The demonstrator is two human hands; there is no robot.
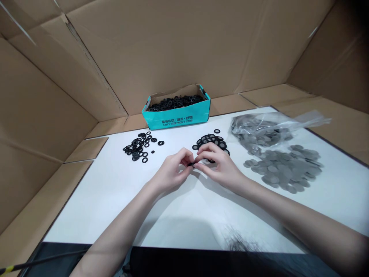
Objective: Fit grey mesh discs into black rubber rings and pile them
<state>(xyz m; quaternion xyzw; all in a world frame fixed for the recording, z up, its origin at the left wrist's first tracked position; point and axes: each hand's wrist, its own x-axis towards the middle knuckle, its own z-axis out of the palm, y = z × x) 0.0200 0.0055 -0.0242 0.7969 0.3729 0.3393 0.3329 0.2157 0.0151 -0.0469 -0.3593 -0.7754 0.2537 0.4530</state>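
Note:
My left hand (173, 171) and my right hand (217, 163) meet over the middle of the white table (115, 207). Both pinch one small black ring (191, 164) between their fingertips. Just behind my right hand lies a heap of black rings (211, 139). A second, looser scatter of black rings (140, 146) lies to the left of my left hand. To the right sits a pile of grey round discs (285, 167).
A teal cardboard box (178, 117) full of black rings stands at the table's back edge. A clear plastic bag (265, 129) with more grey discs lies at the back right. Brown cardboard walls (173, 46) enclose the table on three sides.

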